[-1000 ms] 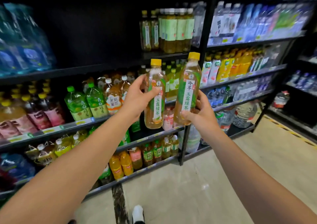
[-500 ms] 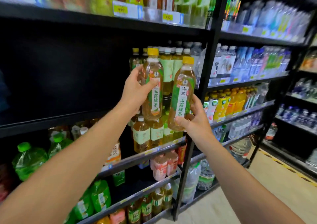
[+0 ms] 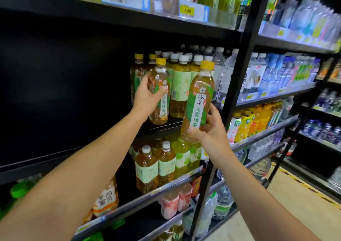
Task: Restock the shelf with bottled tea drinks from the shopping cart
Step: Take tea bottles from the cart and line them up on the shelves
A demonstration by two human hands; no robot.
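The shelf (image 3: 160,125) stood bare left of the yellow-capped tea bottles (image 3: 137,74). White-capped bottles (image 3: 181,85) and a black upright (image 3: 239,85) blocked the right.

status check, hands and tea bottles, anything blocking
Left hand gripping left tea bottle at shelf edge. Right hand holding right tea bottle, short of shelf. White-capped bottles crowd the right; dark gap left.

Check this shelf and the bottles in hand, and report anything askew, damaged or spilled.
Nothing is spilled or visibly damaged. The yellow-capped green tea bottle in the right hand leans to the right, not yet shelved. The left hand holds a matching tea bottle upright at the shelf's front.
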